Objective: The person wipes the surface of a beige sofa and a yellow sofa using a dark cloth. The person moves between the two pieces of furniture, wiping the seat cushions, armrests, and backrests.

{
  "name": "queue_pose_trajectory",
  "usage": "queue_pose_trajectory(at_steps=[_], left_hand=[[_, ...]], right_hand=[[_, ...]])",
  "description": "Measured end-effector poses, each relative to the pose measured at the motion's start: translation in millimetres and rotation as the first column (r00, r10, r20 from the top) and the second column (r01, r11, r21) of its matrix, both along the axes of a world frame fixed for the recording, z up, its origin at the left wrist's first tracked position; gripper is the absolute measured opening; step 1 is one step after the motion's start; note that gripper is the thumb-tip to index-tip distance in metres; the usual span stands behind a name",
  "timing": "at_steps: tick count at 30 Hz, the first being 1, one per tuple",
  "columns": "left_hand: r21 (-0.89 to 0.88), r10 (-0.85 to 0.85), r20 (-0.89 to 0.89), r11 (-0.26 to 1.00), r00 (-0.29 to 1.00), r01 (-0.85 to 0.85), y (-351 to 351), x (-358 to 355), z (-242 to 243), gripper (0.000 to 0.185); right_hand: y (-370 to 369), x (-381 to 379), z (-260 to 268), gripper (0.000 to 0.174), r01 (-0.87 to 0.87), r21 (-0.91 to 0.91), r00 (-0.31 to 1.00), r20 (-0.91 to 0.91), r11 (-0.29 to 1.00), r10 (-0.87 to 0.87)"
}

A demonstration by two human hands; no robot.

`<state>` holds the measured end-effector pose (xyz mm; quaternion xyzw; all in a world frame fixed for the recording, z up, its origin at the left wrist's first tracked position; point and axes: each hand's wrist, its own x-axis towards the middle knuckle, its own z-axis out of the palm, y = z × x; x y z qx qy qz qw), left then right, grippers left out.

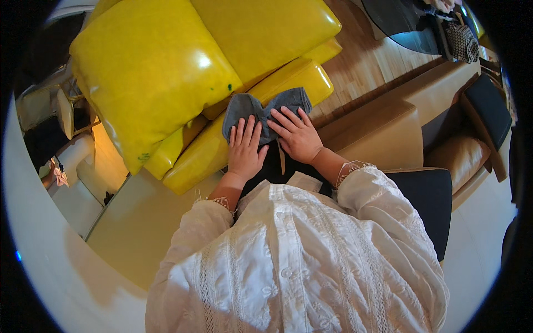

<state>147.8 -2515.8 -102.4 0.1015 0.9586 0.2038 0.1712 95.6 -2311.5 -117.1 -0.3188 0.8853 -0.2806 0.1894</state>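
Observation:
A grey cloth [245, 107] lies bunched over the front edge of a glossy yellow sofa [300, 77], with a fold between its two rounded ends. My left hand [245, 152] rests palm down on the left part of the cloth, fingers pointing away from me and slightly apart. Spread wider, the fingers of my right hand [299, 135] lie on its right part. Neither hand is curled around the fabric. What lies beneath the cloth is hidden. Just beyond it, a large yellow cushion [154, 70] leans on the sofa and bears a few green marks.
To the right runs a tan upholstered sofa [374, 129] with a shiny tan cushion [458, 156]. A dark padded seat [424, 204] stands close by my right side. Upper right is a dark glass table [410, 29] over a wood floor [374, 62]. Chairs [66, 108] stand at far left.

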Motion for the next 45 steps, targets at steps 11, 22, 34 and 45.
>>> queue_pose_trajectory(at_steps=[11,22,34,45], left_hand=[[0.004,0.319,0.015,0.948,0.948,-0.319,-54.8,39.5,-9.7,0.057],[-0.213,0.673,-0.013,0.721,0.739,-0.66,-157.4,211.7,-6.6,0.057],[-0.05,0.663,-0.023,0.747,0.749,-0.663,-229.1,236.4,-8.7,0.069],[0.018,0.229,-0.072,0.973,0.971,-0.228,-237.9,171.8,-21.9,0.076]], right_hand=[[-79.8,-22.3,-3.8,0.053,-0.413,0.072,0.91,-0.018,0.908,0.415],[-250.0,67.8,-7.8,0.055,-0.796,-0.009,0.604,-0.075,0.605,0.794],[-296.3,76.6,2.9,0.058,-0.723,0.012,0.69,0.04,0.69,0.723],[-228.6,51.2,18.5,0.057,-0.544,0.158,0.838,0.047,0.824,0.544]])
